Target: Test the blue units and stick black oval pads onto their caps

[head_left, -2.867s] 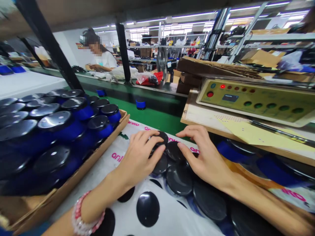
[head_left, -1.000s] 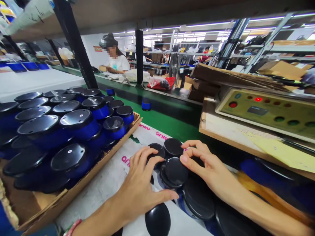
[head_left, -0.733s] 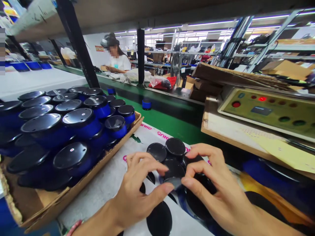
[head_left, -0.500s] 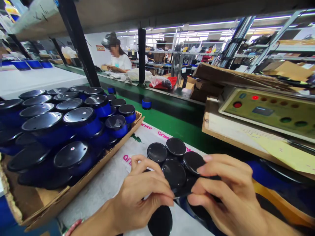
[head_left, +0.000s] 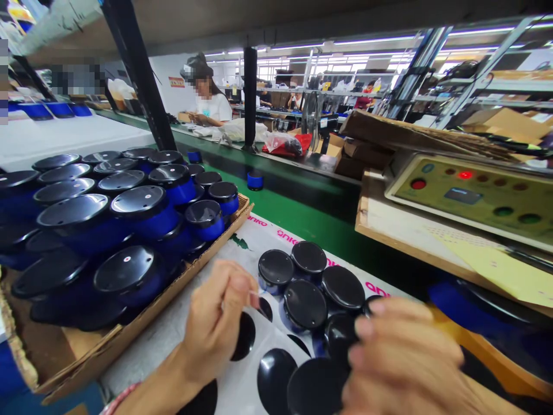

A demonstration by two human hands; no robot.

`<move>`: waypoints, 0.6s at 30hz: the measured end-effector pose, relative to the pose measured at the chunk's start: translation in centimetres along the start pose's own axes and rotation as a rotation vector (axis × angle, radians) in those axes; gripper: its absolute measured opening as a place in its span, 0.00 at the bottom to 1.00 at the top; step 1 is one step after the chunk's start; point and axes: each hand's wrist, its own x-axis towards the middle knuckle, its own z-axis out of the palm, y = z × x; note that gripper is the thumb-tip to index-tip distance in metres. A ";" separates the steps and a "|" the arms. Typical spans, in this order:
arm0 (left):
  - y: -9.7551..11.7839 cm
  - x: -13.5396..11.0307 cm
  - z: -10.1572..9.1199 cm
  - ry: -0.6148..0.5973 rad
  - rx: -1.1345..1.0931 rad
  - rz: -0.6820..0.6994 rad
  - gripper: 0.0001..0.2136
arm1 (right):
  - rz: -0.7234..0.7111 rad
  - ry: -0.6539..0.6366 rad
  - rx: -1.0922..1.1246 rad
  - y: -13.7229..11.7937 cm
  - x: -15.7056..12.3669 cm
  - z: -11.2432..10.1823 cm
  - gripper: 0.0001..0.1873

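Note:
My left hand [head_left: 220, 325] is closed, its thumb and fingers pinching the raised edge of a white sheet [head_left: 242, 386]. Black round stickers [head_left: 275, 377] lie on that sheet. My right hand [head_left: 401, 357] is smeared by motion, fingers curled, beside a large black disc [head_left: 318, 387] at the bottom; whether it grips the disc I cannot tell. Just beyond my hands stand several blue containers with glossy black round tops [head_left: 305, 304], grouped on the covered worktop.
A cardboard tray [head_left: 173, 288] piled with black-topped blue containers [head_left: 138, 207] sits at left. Behind runs a green conveyor belt [head_left: 294, 210] carrying a small blue container [head_left: 255, 181]. A control box [head_left: 470, 196] stands at right on a wooden board. A person [head_left: 209, 104] sits across the belt.
My hands have drawn apart. The left has moved left and now lifts the sheet, whose stickers show. My right hand has shifted slightly down and right, uncovering more black tops.

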 end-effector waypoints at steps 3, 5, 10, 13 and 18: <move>-1.5 0.8 -1.5 0.135 0.535 -0.038 0.11 | 0.147 0.099 0.052 1.6 1.4 0.4 0.06; -2.2 1.1 -1.9 0.231 0.730 -0.044 0.08 | 0.368 0.129 0.101 2.4 2.4 0.8 0.11; -1.2 0.4 -0.1 -0.060 0.605 0.129 0.22 | 0.616 -0.017 0.188 3.0 3.0 1.8 0.17; -0.6 -0.4 1.4 -0.329 0.541 0.172 0.28 | 0.630 -0.091 0.197 3.0 2.7 2.0 0.18; -1.1 -1.0 2.6 -0.393 0.521 0.126 0.31 | 0.641 -0.142 0.191 3.1 2.8 2.1 0.18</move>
